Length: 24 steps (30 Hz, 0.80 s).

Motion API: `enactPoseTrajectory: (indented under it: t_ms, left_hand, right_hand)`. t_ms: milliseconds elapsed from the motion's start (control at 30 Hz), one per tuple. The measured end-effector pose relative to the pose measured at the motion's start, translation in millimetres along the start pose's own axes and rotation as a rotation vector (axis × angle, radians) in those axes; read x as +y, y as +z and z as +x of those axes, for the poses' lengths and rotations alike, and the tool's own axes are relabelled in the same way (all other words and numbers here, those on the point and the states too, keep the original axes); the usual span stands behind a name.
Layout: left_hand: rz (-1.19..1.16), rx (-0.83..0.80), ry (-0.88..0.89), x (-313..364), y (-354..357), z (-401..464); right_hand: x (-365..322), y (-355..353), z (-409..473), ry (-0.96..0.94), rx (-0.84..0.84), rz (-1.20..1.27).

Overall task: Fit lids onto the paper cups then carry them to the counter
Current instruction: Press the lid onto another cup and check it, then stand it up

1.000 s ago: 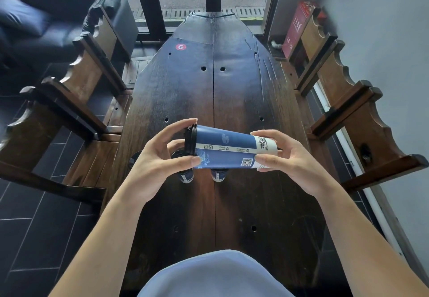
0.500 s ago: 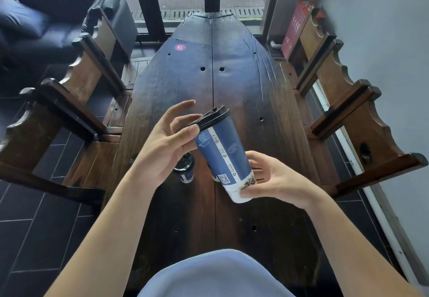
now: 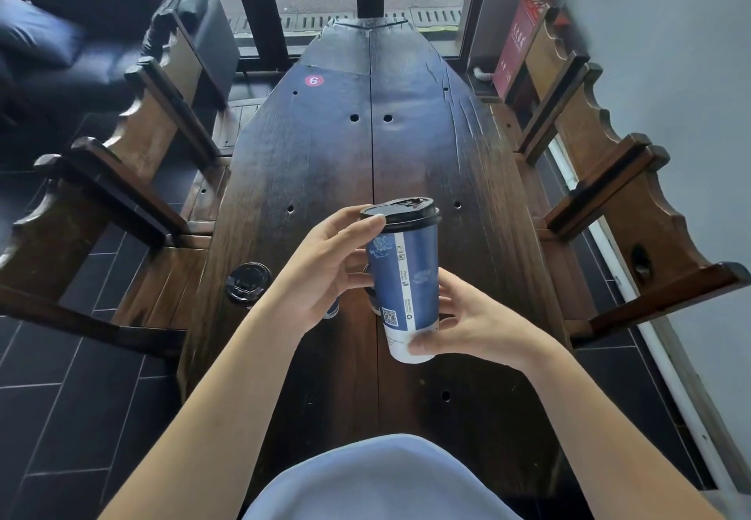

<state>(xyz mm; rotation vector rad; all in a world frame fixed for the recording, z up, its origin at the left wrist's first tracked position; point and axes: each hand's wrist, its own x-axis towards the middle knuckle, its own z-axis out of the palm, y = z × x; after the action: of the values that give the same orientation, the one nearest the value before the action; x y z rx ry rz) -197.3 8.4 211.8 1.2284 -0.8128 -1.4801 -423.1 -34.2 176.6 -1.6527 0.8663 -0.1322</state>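
A tall blue paper cup (image 3: 410, 288) with a white base is held nearly upright above the dark wooden table (image 3: 325, 161). A black lid (image 3: 400, 214) sits on its rim. My left hand (image 3: 325, 271) touches the lid's left edge with the thumb and the cup's upper side with the fingers. My right hand (image 3: 471, 324) grips the cup near its base. A lidded cup (image 3: 248, 281) stands on the table by its left edge. Two more cups (image 3: 333, 310) are mostly hidden behind my hands.
Wooden benches flank the table, one on the left (image 3: 134, 178) and one on the right (image 3: 601, 170). A red number sticker (image 3: 313, 81) marks the far end. A dark sofa (image 3: 81, 44) stands at the back left, a grey wall on the right.
The cup has swung from lying sideways to nearly upright. My right hand moved down to its base; my left hand stayed at the lid.
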Motion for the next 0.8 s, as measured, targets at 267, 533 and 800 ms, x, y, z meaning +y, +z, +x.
enactPoseTrajectory:
  t_ms: [267, 533, 800]
  left_hand:
    - [0.095, -0.007, -0.020, -11.4, 18.6, 12.7]
    - [0.224, -0.012, 0.014, -23.1, 42.9, 28.4]
    - [0.346, -0.009, -0.017, -50.7, 57.3, 50.6]
  right_hand:
    - [-14.0, -58.9, -15.4, -0.107, 0.254, 0.132]
    - [-6.8, -78.4, -16.7, -0.118, 0.220, 0.102]
    - [31.6, -90.7, -5.7, -0.032, 0.272, 0.012]
